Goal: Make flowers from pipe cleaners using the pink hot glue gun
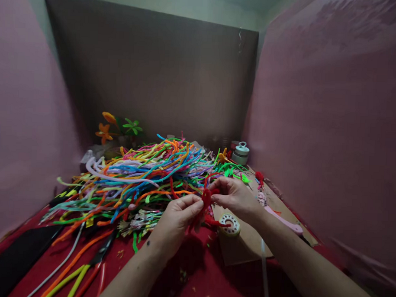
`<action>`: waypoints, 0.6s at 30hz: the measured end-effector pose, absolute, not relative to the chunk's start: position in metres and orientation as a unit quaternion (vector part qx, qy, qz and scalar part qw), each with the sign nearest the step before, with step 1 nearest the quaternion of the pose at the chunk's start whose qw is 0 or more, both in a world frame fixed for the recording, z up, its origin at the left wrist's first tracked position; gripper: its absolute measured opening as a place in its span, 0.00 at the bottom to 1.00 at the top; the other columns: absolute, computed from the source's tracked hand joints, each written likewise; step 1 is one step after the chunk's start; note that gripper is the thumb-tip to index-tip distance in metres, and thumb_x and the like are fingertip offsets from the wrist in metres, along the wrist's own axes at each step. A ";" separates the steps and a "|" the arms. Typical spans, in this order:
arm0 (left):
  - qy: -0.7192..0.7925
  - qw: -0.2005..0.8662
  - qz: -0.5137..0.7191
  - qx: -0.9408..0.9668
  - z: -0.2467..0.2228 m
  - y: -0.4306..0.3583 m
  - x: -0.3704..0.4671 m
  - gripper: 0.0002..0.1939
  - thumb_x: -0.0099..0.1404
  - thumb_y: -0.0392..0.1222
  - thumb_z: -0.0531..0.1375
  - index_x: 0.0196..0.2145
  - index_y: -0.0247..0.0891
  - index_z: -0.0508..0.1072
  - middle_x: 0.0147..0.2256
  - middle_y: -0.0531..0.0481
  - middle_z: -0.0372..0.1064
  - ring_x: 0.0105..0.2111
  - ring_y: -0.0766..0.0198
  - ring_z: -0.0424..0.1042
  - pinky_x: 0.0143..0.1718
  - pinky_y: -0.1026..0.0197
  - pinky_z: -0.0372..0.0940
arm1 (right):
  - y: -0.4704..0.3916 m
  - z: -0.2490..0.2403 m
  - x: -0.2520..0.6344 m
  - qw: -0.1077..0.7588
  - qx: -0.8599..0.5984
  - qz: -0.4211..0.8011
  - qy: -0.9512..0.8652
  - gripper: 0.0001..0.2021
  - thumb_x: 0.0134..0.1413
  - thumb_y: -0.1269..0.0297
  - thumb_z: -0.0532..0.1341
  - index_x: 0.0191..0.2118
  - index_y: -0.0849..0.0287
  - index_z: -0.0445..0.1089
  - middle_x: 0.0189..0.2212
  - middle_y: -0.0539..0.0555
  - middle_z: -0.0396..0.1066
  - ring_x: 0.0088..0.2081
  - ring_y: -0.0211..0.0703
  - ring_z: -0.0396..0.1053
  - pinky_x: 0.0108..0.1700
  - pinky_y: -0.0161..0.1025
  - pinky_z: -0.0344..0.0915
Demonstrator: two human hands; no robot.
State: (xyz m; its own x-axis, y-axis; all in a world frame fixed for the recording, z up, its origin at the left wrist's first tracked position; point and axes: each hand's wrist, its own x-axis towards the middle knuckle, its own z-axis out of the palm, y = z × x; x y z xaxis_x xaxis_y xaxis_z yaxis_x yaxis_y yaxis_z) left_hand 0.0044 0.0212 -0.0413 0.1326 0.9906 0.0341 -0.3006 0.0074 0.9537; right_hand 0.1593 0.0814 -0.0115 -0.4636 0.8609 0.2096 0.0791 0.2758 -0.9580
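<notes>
Near the middle of the view, both my hands pinch a red fuzzy pipe cleaner piece, bent into a small bundled shape. My left hand grips it from the left between thumb and fingers. From the right, my right hand closes its thumb and fingertips on its upper side. Red strands stick out above and below the fingers, partly hidden by them. Just below my right hand lies a round cream dial-like disc, with the end of a red pipe cleaner over it.
A big heap of coloured pipe cleaners spreads over the red cloth. Pliers lie front left. Cardboard, a glue stick and a pink-handled tool are at right. Behind stand a mint jar and orange flowers.
</notes>
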 end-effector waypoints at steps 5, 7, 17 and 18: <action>0.375 0.627 0.548 0.408 -0.043 0.022 0.004 0.08 0.56 0.41 0.61 0.25 0.34 0.69 0.21 0.54 0.62 0.21 0.73 0.59 0.24 0.68 0.55 | 0.082 -0.018 0.154 0.437 -0.339 0.506 -0.662 0.03 0.38 0.72 0.62 0.26 0.62 0.70 0.18 0.45 0.64 0.19 0.30 0.57 0.22 0.30 0.54; 0.380 0.628 0.547 0.402 -0.044 0.022 0.004 0.08 0.56 0.41 0.61 0.25 0.33 0.69 0.21 0.54 0.62 0.20 0.73 0.59 0.23 0.69 0.55 | 0.082 -0.020 0.153 0.433 -0.341 0.528 -0.646 0.03 0.38 0.71 0.63 0.25 0.62 0.70 0.16 0.44 0.63 0.18 0.29 0.55 0.20 0.30 0.52; 0.401 0.589 0.591 0.378 -0.042 0.023 0.012 0.09 0.52 0.41 0.64 0.25 0.31 0.71 0.19 0.54 0.62 0.18 0.73 0.59 0.19 0.70 0.55 | 0.076 -0.033 0.147 0.484 -0.295 0.564 -0.600 0.06 0.39 0.68 0.65 0.28 0.62 0.71 0.19 0.46 0.66 0.20 0.30 0.58 0.23 0.31 0.56; 0.398 0.590 0.594 0.375 -0.041 0.022 0.013 0.09 0.52 0.41 0.64 0.24 0.31 0.71 0.19 0.54 0.63 0.18 0.73 0.59 0.19 0.70 0.55 | 0.074 -0.034 0.147 0.491 -0.297 0.556 -0.601 0.05 0.40 0.68 0.65 0.28 0.62 0.71 0.19 0.46 0.66 0.20 0.30 0.58 0.23 0.31 0.56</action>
State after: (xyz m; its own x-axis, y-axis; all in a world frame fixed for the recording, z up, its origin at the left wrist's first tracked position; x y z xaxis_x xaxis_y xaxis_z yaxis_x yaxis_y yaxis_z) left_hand 0.0130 0.0221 -0.0411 -0.0223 0.9994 -0.0246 -0.4028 0.0136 0.9152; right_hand 0.1466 0.0740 -0.0336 -0.3409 0.9032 0.2608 -0.1889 0.2059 -0.9602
